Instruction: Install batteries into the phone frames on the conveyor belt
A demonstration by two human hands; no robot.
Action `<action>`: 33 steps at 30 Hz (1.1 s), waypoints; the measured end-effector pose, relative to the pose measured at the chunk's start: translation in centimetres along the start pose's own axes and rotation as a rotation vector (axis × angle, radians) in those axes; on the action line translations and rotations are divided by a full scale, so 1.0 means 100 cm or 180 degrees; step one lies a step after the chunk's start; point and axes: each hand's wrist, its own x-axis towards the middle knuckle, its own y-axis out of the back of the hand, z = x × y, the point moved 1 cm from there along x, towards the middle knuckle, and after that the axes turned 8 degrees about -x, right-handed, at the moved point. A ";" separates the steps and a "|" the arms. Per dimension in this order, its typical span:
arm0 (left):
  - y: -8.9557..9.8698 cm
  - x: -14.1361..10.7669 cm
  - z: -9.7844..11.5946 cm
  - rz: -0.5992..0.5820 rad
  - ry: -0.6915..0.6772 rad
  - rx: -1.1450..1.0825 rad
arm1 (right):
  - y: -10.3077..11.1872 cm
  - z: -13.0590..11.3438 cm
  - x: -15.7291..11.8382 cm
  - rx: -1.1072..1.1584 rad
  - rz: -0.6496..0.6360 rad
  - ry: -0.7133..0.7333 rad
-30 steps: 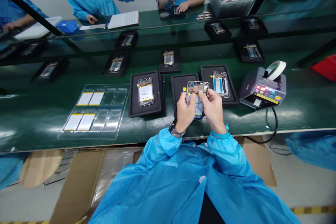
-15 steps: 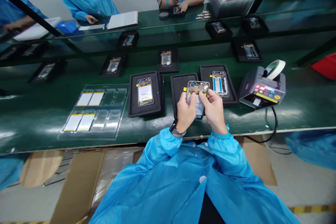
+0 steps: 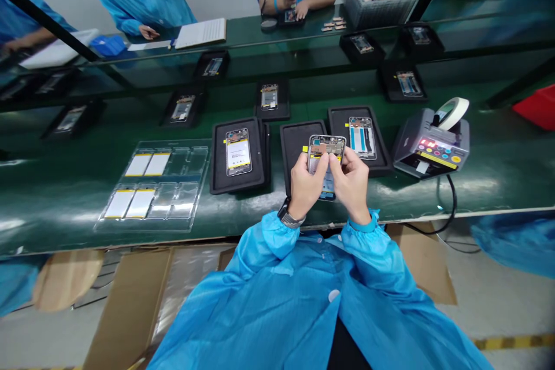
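Silver-edged phone frame [image 3: 326, 149] pinched up between my two hands.

My left hand [image 3: 307, 186] and right hand [image 3: 350, 185] hold it by its long edges, fingers [image 3: 325, 157] clenched on the rim, just over a black tray [image 3: 301, 133] on the green desk [image 3: 498, 185], probably to keep the exposed board untouched; an electric tape dispenser [image 3: 431, 147] sits nearby.

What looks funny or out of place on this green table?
The black tray beside the left hand looks doubled: a second edge pokes out along its right side, as if another tray sits crooked underneath. Nothing looks spilled or broken.
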 end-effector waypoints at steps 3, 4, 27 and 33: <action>0.001 0.002 0.001 -0.0034 -0.0013 -0.0094 | 0.003 -0.001 -0.001 0.0114 -0.0144 -0.0150; 0.001 0.002 0.001 -0.0037 -0.0019 -0.0104 | 0.004 -0.002 -0.002 0.0159 -0.0190 -0.0205; 0.017 0.017 -0.022 -0.1044 0.0943 -0.0955 | 0.008 0.033 0.015 0.0212 -0.0165 -0.0737; 0.020 0.069 -0.039 -0.0452 0.0879 -0.0655 | 0.030 0.051 0.027 -0.0250 0.0311 -0.0646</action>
